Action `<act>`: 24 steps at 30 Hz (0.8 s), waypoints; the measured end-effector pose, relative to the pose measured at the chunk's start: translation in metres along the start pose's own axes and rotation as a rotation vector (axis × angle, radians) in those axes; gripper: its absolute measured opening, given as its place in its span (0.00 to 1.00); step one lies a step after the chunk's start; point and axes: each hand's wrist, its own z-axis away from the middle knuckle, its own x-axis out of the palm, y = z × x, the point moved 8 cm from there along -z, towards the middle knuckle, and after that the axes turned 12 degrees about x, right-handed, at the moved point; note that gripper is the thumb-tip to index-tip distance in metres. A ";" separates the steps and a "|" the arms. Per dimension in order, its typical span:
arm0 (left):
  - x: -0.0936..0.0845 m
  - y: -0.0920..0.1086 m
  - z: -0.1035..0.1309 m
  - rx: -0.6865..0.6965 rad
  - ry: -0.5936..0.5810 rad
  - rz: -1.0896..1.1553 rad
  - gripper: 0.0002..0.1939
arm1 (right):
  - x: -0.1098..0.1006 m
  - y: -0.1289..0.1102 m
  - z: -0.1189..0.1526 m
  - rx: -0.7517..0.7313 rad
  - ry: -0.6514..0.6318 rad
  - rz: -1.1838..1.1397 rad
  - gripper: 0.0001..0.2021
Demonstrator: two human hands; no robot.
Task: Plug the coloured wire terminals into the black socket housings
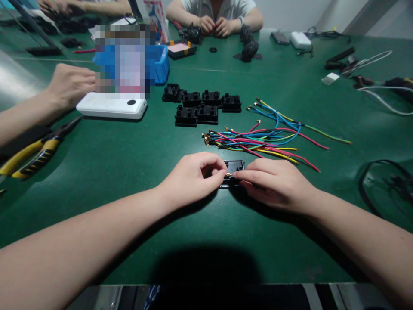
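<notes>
A small black plastic housing point(234, 165) lies on the table between my hands, its open side up. My left hand point(195, 176) is closed at its left side, thumb and index finger pinched against a small brass-coloured metal contact point(228, 174) inside. From the right, my right hand point(277, 183) grips the housing, its index fingertip close to the contact. My fingers hide much of the housing. Just beyond lies a bundle of cut wires point(258, 140) in red, blue, yellow and green, with brass terminals at their left ends. Several similar black housings point(208, 113) stand behind, to the left.
On the left are yellow-handled pliers point(37, 153), a white power bank point(111, 106) and a blue bin point(162, 64). A co-worker's hand point(69, 86) rests near the power bank. Another person's hands point(216, 26) work across the table. Black cables point(371, 181) lie at right.
</notes>
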 end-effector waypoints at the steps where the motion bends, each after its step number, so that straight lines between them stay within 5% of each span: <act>1: 0.000 0.000 0.000 0.003 0.001 -0.001 0.07 | 0.000 0.000 0.000 -0.001 -0.001 -0.003 0.12; 19: 0.002 0.011 0.000 0.091 -0.016 -0.139 0.06 | -0.002 -0.005 -0.001 -0.017 0.008 0.018 0.11; 22: -0.019 0.010 -0.007 0.137 0.012 -0.281 0.06 | -0.002 -0.006 -0.002 -0.022 -0.007 -0.011 0.12; 24: -0.061 -0.004 -0.013 0.109 0.126 -0.434 0.06 | -0.001 -0.005 -0.002 -0.008 -0.005 -0.001 0.12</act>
